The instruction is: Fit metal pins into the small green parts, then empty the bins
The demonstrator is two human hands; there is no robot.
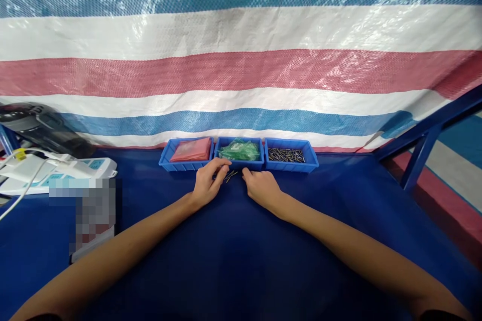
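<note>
My left hand [209,183] is over the blue table, just in front of the middle bin. Its thumb and index finger are bent close together, and what they may hold is hidden. Several thin dark screws [231,176] lie on the table by its fingertips. To their right, my right hand [262,189] is closed with its fingers curled under; anything inside it is out of sight. Behind the hands, a blue bin [241,164] contains green plastic bags [240,150]. The left bin [188,165] has red plastic bags [192,149], and the right bin [291,166] contains many loose screws [286,155].
A white power strip [101,166] with cables lies at the left, near a dark bottle [45,130]. A blurred-out box-like object [96,215] is beside my left forearm. A striped tarp [241,75] hangs behind the bins. A blue metal frame [425,135] stands at the right.
</note>
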